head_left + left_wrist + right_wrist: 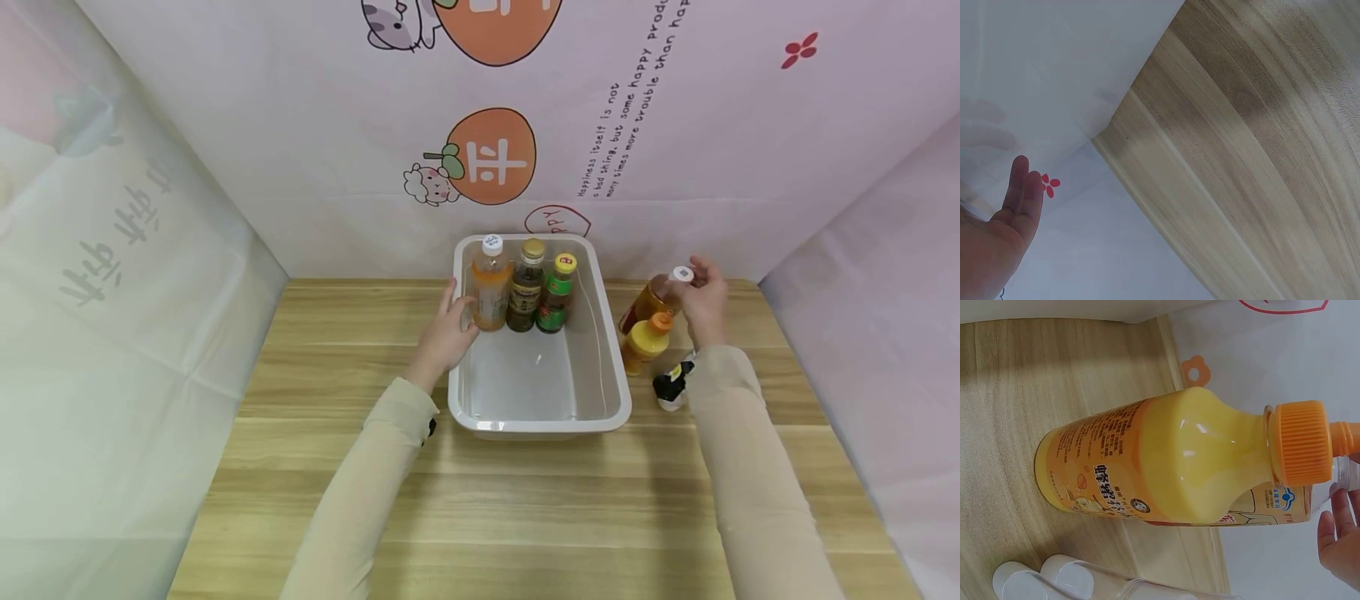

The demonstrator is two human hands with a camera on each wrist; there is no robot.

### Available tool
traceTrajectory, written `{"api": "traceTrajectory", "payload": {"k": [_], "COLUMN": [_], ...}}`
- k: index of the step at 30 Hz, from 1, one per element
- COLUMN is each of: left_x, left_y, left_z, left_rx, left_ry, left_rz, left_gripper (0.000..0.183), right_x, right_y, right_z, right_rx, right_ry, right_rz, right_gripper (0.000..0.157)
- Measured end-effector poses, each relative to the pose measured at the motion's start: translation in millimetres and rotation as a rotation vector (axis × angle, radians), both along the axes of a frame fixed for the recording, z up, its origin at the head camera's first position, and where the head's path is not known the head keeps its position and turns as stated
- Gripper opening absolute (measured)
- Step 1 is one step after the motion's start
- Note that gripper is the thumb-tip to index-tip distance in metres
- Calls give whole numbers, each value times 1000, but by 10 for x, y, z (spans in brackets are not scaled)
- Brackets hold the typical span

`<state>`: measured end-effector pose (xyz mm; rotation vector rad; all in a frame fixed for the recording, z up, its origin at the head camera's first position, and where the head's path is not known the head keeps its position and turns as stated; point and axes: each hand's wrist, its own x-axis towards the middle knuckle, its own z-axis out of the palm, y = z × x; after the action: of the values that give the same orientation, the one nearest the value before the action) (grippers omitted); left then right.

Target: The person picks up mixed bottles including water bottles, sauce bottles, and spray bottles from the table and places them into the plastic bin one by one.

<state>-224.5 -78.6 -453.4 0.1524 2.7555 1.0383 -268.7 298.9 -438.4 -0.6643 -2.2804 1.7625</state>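
My left hand [447, 337] holds the left rim of a white plastic bin [540, 427], with the thumb over the rim and fingers along the outer wall. Inside the bin, an orange drink bottle [491, 296] with a white cap stands beside that hand. Next to it stand a dark bottle [526, 296] with a gold cap and a green-labelled bottle [556, 300] with a yellow cap. Right of the bin, my right hand [707, 304] grips an amber bottle [651, 302] near its white cap. A yellow squeeze bottle [1204, 456] with an orange cap partly hides it in the right wrist view.
A small black-and-white item [672, 386] sits under the right forearm, and white cylinders [1072, 578] show low in the right wrist view. The wood-grain table [525, 508] is bounded by a printed back curtain [345, 167] and side curtains.
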Motion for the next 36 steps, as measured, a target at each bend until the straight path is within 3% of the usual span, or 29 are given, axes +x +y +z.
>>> {"api": "traceTrajectory", "payload": {"k": [5,12,17,25,36], "left_x": [14,19,17,15,10], "left_y": [2,8,8,3,5], "left_z": [17,22,18,0,0], "left_rx": [15,23,21,26,33], "left_ry": [-1,-2,-10,-11,-7], "left_rz": [5,8,9,11,12], "left_gripper": [49,49,49,49,48], "right_x": [-11,-6,-13,6,53], "right_y": [9,30,38,4,-41], "right_z": [11,9,54,233,594], "right_rx": [-36,22,-49,-224,-261], "right_ry": [3,-3,38,162,313], "right_rz": [-34,-44,-75,-144,-136], "right_gripper": [71,72,73,74,74]}}
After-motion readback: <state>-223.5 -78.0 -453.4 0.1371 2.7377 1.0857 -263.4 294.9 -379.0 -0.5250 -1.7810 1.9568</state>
